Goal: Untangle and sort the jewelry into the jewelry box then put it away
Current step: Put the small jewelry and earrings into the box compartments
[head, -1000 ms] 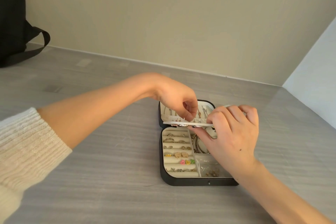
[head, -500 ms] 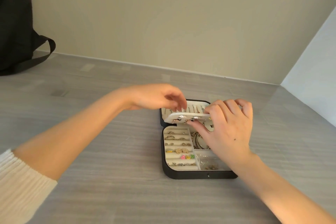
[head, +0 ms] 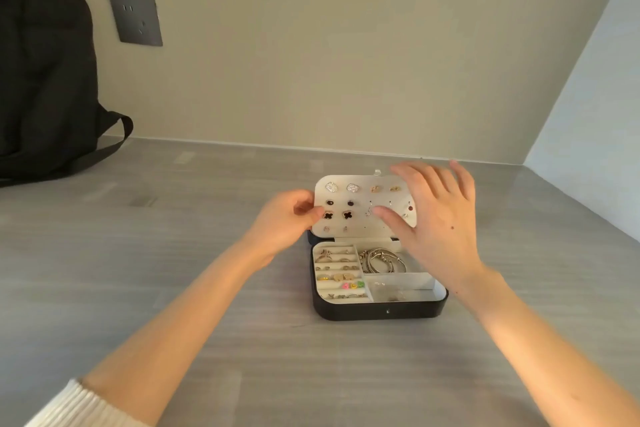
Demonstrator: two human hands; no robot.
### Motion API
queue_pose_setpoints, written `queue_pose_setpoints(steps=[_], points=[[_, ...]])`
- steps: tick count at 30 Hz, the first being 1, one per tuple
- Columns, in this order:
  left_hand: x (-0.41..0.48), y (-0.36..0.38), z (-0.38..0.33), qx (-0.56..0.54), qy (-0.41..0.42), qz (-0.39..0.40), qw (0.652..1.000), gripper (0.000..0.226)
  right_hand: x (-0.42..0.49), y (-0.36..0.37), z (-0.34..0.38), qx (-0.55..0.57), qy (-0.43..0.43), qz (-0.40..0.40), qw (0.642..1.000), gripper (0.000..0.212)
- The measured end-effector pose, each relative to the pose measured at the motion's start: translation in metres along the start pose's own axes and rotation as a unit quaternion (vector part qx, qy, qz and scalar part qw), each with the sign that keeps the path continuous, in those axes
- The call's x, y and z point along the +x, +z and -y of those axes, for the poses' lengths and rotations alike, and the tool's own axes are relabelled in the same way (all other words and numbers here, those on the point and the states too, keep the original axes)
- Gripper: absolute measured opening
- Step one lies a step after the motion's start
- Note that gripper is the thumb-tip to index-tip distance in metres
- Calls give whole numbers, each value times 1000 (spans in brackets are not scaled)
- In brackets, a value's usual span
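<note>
The box (head: 377, 312) sits open on the gray table (head: 173, 253), near the wall (head: 346, 62). My left hand (head: 287, 222) pinches the edge of its white flap (head: 360, 232). My right hand (head: 440, 218) is open, thumb on it. The box looks small, light and hard, so I would hold its black sides. A bag (head: 41, 80) sits far left.

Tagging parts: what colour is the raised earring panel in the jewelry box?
Cream-white. The earring panel shows best in the head view.
</note>
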State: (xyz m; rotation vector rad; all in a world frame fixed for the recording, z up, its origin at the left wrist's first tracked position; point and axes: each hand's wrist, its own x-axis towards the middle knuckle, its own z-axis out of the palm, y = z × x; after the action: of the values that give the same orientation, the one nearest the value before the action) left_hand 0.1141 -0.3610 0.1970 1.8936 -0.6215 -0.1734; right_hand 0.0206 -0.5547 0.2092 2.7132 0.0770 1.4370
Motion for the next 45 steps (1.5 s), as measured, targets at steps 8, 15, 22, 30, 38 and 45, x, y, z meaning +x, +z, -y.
queue_pose_setpoints(steps=[8, 15, 22, 30, 38, 45], points=[[-2, 24, 10, -80, -27, -100, 991, 18, -63, -34, -79, 40, 222, 297, 928, 20], [-7, 30, 14, -63, -21, -121, 990, 30, -75, -16, -72, 61, 248, 318, 913, 22], [-7, 27, 27, -40, -9, -115, 993, 36, -72, -8, -65, 53, 252, 316, 913, 13], [-5, 28, 31, -9, 16, -144, 989, 38, -19, -47, 14, 466, 331, 336, 748, 10], [-3, 26, 34, -9, 7, -140, 990, 38, 14, -17, 67, 381, 267, 533, 707, 6], [-1, 25, 35, -23, 3, -133, 991, 35, 24, -5, 73, 330, 246, 588, 697, 14]])
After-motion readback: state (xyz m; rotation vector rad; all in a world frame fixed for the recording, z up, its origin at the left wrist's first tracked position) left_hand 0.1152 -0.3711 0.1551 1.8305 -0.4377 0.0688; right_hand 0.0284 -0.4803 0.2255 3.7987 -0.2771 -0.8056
